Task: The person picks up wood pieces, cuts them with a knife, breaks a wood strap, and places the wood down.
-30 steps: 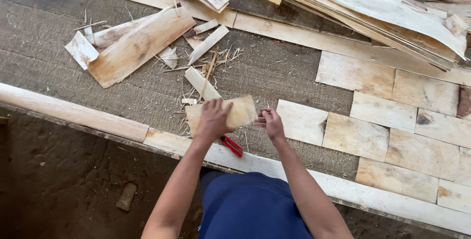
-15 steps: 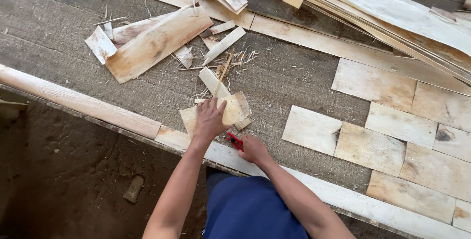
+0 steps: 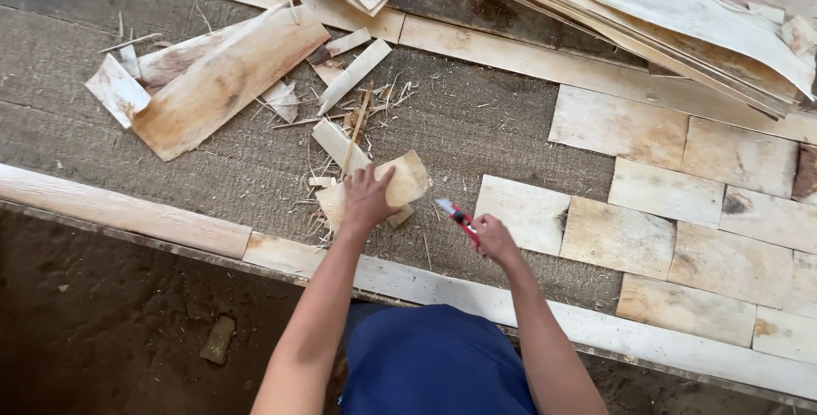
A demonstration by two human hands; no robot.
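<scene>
Head view: our left hand (image 3: 368,198) lies spread, pressed flat on a small veneer piece (image 3: 400,183) on the grey work surface (image 3: 477,125), prob. to pin it for cutting. Right hand (image 3: 492,236) is closed round a red utility knife (image 3: 457,215), blade pointing toward the piece, just beside it. Laid veneer tiles (image 3: 647,219) sit to the right, scraps (image 3: 213,83) upper left. Vs 0.5 s ago: the knife hand has come up from the table edge & out to the right.
</scene>
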